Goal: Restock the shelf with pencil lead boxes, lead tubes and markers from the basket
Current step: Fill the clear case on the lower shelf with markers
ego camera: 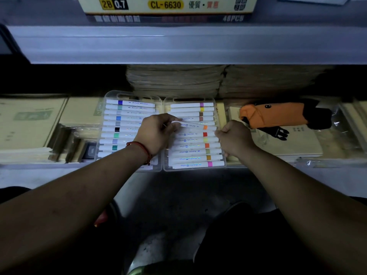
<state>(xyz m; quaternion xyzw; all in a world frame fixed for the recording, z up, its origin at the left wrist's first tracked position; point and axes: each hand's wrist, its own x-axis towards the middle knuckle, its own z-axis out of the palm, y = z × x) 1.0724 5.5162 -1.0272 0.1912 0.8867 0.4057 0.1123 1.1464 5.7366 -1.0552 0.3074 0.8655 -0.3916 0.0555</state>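
Observation:
An open clear plastic marker case lies on the lower shelf, both halves filled with rows of white acrylic markers with coloured bands. My left hand pinches one end of a white marker with an orange band, which lies tilted across the rows of the right half. My right hand is curled at the right edge of the case, near the marker's orange end; whether it holds anything I cannot tell. A yellow pencil lead box marked 2B 0.7 stands on the upper shelf.
An orange and black pouch in clear wrap lies right of the case on flat paper packs. Brown envelope stacks lie to the left, more stacks behind. The upper shelf's grey edge overhangs. Dark floor below.

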